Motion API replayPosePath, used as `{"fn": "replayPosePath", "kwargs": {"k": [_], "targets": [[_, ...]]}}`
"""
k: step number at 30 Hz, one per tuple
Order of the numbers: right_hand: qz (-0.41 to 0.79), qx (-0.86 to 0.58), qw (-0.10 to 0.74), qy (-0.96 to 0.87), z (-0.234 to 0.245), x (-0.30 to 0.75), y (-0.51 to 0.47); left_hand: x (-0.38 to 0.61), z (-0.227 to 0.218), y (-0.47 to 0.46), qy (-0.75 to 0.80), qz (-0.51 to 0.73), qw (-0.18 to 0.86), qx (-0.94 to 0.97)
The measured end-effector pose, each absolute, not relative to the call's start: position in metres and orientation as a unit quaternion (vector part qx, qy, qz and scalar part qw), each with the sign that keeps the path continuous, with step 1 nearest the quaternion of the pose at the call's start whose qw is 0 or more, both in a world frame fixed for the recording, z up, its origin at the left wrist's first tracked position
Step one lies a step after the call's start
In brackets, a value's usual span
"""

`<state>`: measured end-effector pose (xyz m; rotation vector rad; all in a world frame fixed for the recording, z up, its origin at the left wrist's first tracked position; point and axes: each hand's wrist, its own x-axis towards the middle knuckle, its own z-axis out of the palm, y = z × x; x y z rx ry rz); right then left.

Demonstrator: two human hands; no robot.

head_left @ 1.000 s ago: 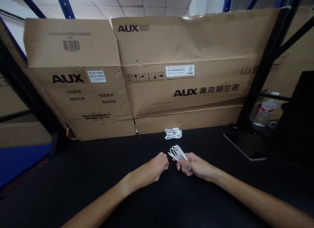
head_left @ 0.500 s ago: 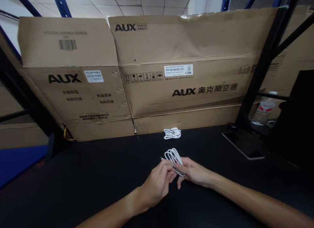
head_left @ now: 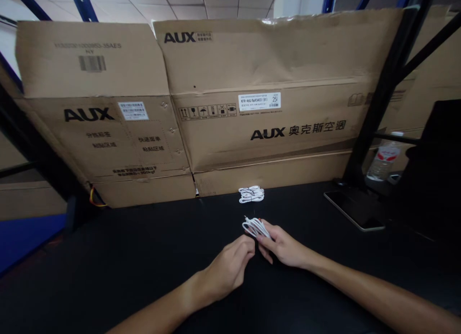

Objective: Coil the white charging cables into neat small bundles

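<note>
A coiled white cable is gripped in my right hand, its loops pointing up and to the left. One cable end sticks out at the upper left of the coil. Just left of and below the coil is my left hand, its fingers curled closed; what they pinch, if anything, is hidden. A thin dark strand stands up faintly above the coil. Farther back on the black table, a second white cable bundle lies bound with a dark tie.
Printed cardboard panels stand along the table's back edge. At the right lie a phone and, behind a black post, a water bottle. A blue surface is at far left, near yellow and red wires.
The coil has tipped flatter in my right hand, and its cable end now points up. My left hand has come off the coil and closed beside it. The view has shifted slightly.
</note>
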<state>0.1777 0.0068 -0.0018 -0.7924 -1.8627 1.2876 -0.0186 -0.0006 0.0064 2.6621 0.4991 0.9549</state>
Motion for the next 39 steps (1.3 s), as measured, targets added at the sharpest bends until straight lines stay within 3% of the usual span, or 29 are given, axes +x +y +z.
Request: {"fn": "replayPosePath", "kwargs": {"k": [6, 10, 15, 22, 29, 32, 36, 39], "targets": [[0.268, -0.330, 0.383, -0.820, 0.003, 0.181, 0.007, -0.019, 0.000, 0.003, 0.219, 0.353, 0.157, 0.896], [0.216, -0.337, 0.348, -0.848, 0.003, 0.182, 0.005, -0.019, -0.002, 0.001, 0.227, 0.336, 0.184, 0.895], [0.244, -0.330, 0.371, -0.833, 0.004, 0.180, 0.004, -0.017, 0.007, -0.004, 0.203, 0.315, 0.192, 0.907], [0.498, -0.380, 0.396, -0.671, -0.002, 0.182, 0.018, -0.017, 0.010, -0.001, 0.188, 0.324, 0.165, 0.912], [0.454, -0.433, 0.502, -0.595, 0.003, 0.211, 0.036, -0.021, 0.004, 0.006, 0.259, 0.357, 0.115, 0.890], [0.506, -0.375, 0.527, -0.571, 0.009, 0.212, 0.031, -0.021, 0.004, 0.008, 0.278, 0.357, 0.107, 0.885], [0.562, -0.332, 0.464, -0.599, 0.008, 0.191, 0.016, -0.019, 0.001, 0.007, 0.272, 0.351, 0.111, 0.889], [0.479, -0.374, 0.389, -0.692, 0.000, 0.176, 0.008, -0.018, 0.000, 0.005, 0.251, 0.353, 0.126, 0.893]]}}
